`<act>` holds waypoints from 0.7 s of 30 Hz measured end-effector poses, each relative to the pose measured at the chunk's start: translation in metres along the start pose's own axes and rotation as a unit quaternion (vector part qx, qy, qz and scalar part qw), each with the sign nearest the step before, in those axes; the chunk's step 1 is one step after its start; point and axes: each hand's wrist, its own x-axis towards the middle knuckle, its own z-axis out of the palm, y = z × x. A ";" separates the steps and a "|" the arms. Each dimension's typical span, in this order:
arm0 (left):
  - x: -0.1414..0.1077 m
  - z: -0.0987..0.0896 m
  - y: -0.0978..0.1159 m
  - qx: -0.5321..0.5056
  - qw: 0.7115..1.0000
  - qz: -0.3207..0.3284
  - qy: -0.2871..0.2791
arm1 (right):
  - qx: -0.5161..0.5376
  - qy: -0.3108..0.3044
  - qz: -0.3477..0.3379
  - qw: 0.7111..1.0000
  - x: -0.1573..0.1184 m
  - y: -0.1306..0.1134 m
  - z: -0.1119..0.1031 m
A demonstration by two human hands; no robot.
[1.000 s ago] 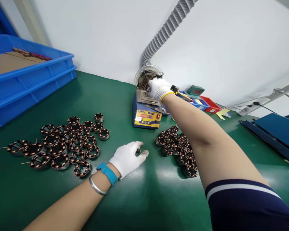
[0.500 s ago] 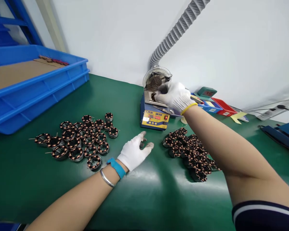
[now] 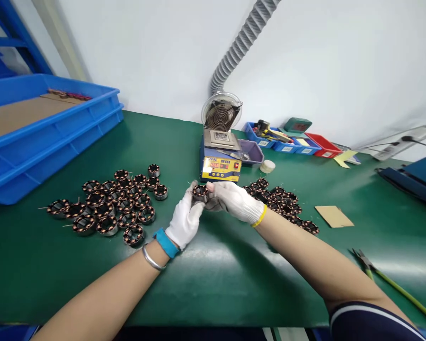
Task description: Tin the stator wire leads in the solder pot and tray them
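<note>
Between both gloved hands is one ring-shaped copper-wound part (image 3: 200, 191), held upright in front of the blue and yellow solder pot (image 3: 220, 168). My left hand (image 3: 186, 215) grips its left side, with a blue band at the wrist. From the right, my right hand (image 3: 232, 201) pinches the same part with thumb and fingers. Several similar wound rings (image 3: 106, 208) stand grouped on the green table (image 3: 156, 293) to the left. Another cluster of rings (image 3: 280, 201) lies to the right, partly hidden behind my right forearm.
A large blue crate (image 3: 57, 132) stands at the left. Behind the pot rises a grey hose (image 3: 241, 40). Small bins (image 3: 287, 146), a white round container (image 3: 267, 166), a cardboard piece (image 3: 334, 216) and pliers (image 3: 367, 263) are on the right.
My right hand has come down from the top of the pot, bringing a ring to my left hand. My left hand has closed on it. The view has shifted slightly.
</note>
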 end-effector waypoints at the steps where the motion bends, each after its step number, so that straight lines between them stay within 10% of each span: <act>1: -0.001 0.000 -0.001 -0.004 1.000 0.015 -0.011 | 0.005 0.013 0.022 1.000 0.000 -0.001 0.000; 5: 0.002 -0.003 0.002 0.090 0.995 0.044 0.005 | -0.038 0.057 0.043 0.997 0.007 -0.012 -0.011; 10: 0.013 -0.009 0.016 0.352 0.931 0.028 0.094 | -0.155 0.280 -0.052 0.946 0.041 -0.041 -0.064; 15: 0.020 -0.017 0.019 0.513 0.855 -0.050 0.053 | -0.278 0.391 -0.081 0.874 0.083 -0.077 -0.113; 21: 0.019 -0.016 0.022 0.508 0.860 -0.052 0.013 | -0.367 0.420 -0.087 0.826 0.111 -0.084 -0.117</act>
